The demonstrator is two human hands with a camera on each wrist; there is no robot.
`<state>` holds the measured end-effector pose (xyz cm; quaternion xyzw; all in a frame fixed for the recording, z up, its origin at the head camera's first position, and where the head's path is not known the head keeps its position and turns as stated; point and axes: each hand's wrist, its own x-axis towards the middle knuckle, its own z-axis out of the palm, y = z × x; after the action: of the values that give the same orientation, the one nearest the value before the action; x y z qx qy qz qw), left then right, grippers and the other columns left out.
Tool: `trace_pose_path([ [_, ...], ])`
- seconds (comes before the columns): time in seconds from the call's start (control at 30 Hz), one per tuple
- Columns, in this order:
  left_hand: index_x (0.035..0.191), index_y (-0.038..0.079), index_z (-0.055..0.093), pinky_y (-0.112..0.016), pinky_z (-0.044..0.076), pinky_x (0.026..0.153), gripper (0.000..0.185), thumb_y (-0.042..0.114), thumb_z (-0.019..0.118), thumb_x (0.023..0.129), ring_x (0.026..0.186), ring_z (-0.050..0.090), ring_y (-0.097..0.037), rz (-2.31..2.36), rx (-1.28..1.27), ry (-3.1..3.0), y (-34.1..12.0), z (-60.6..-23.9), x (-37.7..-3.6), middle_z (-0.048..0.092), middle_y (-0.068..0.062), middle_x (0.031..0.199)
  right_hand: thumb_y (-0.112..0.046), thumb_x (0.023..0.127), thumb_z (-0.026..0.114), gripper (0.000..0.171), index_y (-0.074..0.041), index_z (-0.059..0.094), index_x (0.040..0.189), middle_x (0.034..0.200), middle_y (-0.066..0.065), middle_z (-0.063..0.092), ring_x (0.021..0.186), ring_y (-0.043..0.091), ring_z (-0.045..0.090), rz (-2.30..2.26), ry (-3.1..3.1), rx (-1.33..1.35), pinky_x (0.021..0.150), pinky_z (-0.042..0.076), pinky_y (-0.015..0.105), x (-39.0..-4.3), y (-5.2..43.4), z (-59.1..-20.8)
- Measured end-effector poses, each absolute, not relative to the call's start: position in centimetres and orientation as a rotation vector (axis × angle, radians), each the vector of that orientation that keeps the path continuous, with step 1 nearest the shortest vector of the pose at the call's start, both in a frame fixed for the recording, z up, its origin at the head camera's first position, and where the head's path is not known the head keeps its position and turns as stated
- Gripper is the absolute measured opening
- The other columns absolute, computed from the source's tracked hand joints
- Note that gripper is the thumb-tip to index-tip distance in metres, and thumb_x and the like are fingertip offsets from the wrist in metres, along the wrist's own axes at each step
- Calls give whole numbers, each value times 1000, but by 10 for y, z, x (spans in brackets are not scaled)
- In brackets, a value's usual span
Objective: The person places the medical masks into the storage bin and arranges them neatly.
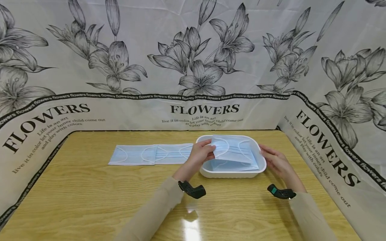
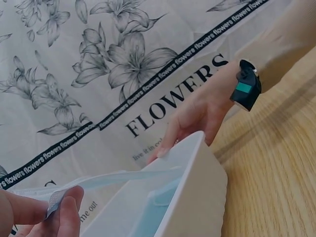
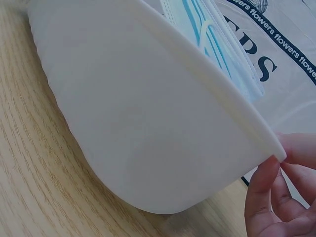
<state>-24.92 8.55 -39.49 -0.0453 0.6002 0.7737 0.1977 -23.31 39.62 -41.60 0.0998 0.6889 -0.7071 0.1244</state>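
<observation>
My left hand pinches the left edge of a light blue face mask with white ear loops, held over a white plastic tub. In the left wrist view, the pinched mask edge sits between thumb and fingers. Beneath it, another blue mask lies inside the tub, partly hidden. My right hand grips the tub's right rim between thumb and fingers, and the right wrist view shows this hold at the rim's corner.
Two blue masks lie side by side left of the tub, the outer mask and the inner mask. All stand on a wood-grain table. A flower-printed cloth rises behind and beside the table.
</observation>
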Motion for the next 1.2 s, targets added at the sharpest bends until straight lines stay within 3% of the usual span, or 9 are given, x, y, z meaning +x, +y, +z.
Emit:
trace_pose_path([
  [0.13, 140, 0, 46, -23, 57, 73, 48, 5, 58, 94, 67, 59, -5, 2165, -118, 1688, 94, -396, -248, 68, -9, 96, -17, 95, 61, 45, -24, 52, 138, 98, -28, 65, 92, -7, 62, -2085, 1987, 298, 78, 52, 13, -233, 397, -417],
  [0.33, 141, -1, 44, -25, 58, 76, 49, 4, 57, 95, 71, 61, -5, 2162, -83, 1682, 100, -393, -246, 66, -20, 116, -16, 95, 60, 45, -22, 52, 139, 99, -28, 64, 93, -7, 61, -2097, 1982, 288, 79, 52, 13, -234, 397, -417],
  [0.67, 142, 0, 44, -27, 58, 78, 50, 4, 58, 94, 74, 63, -7, 2119, -65, 1705, 107, -400, -243, 66, -21, 118, -14, 95, 60, 33, -27, 64, 125, 101, -23, 67, 92, -5, 62, -2142, 1932, 281, 77, 53, 14, -233, 397, -417],
  [0.97, 141, 0, 45, -29, 58, 80, 51, 4, 60, 93, 101, 69, -27, 2090, -31, 1735, 105, -400, -245, 60, -22, 128, -12, 96, 59, 32, -28, 66, 122, 100, -23, 67, 91, -5, 61, -2150, 1923, 265, 75, 52, 13, -233, 395, -416],
  [1.2, 137, 1, 51, -25, 59, 67, 50, 5, 66, 89, 80, 72, -19, 2045, 3, 1869, 100, -400, -248, 67, -20, 117, -11, 95, 59, 37, -24, 62, 129, 98, -24, 67, 92, -6, 62, -2159, 1928, 271, 77, 53, 13, -232, 394, -414],
])
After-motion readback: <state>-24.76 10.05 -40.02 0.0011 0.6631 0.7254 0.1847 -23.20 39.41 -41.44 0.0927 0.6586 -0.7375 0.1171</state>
